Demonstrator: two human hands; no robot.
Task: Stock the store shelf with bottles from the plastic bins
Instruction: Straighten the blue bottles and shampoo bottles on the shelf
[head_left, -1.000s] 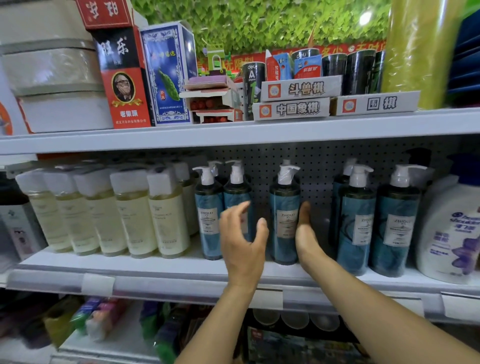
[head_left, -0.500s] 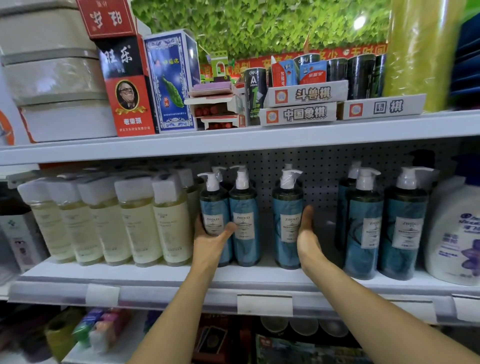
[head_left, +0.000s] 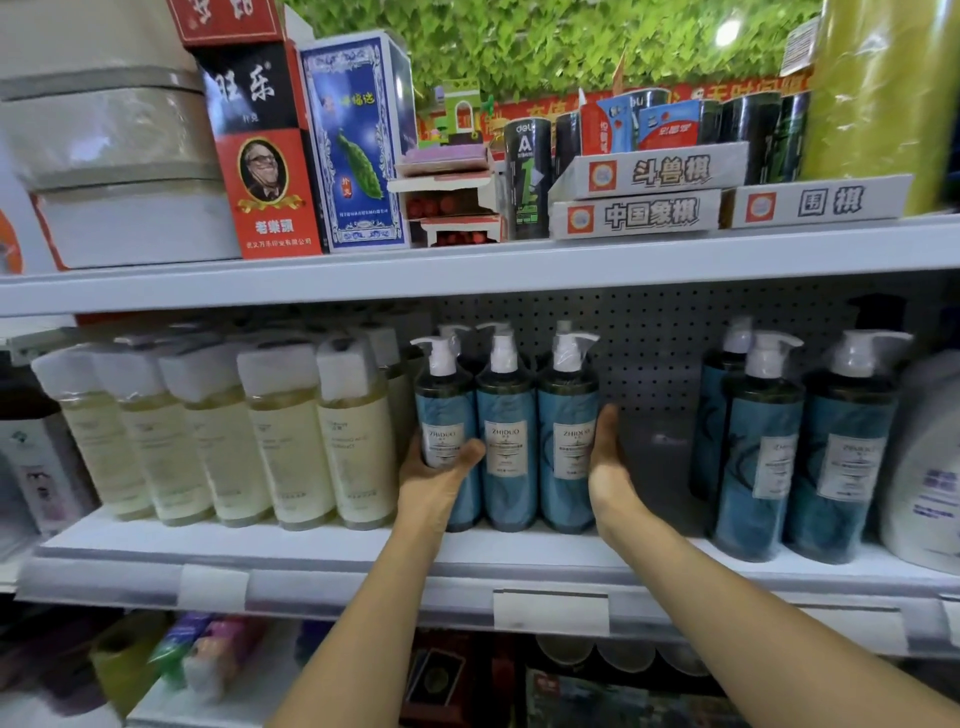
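Three teal pump bottles stand side by side on the middle shelf (head_left: 363, 551): a left one (head_left: 447, 410), a middle one (head_left: 506, 431) and a right one (head_left: 567, 431). My left hand (head_left: 434, 475) wraps the lower part of the left bottle, thumb across its label. My right hand (head_left: 608, 467) lies flat, fingers straight, against the right side of the right bottle. The three bottles touch one another between my hands. More pump tops show behind them. No plastic bin is in view.
Pale yellow square-capped bottles (head_left: 291, 431) fill the shelf to the left. More teal pump bottles (head_left: 763, 447) and a white jug (head_left: 930, 467) stand to the right, with a gap before the pegboard (head_left: 654, 374). Boxed games and cans sit on the upper shelf (head_left: 467, 270).
My left hand went from open in front of the bottles to gripping the left bottle. The right bottle has slid left against the other two, closing the gap, with my right hand pressed on it.
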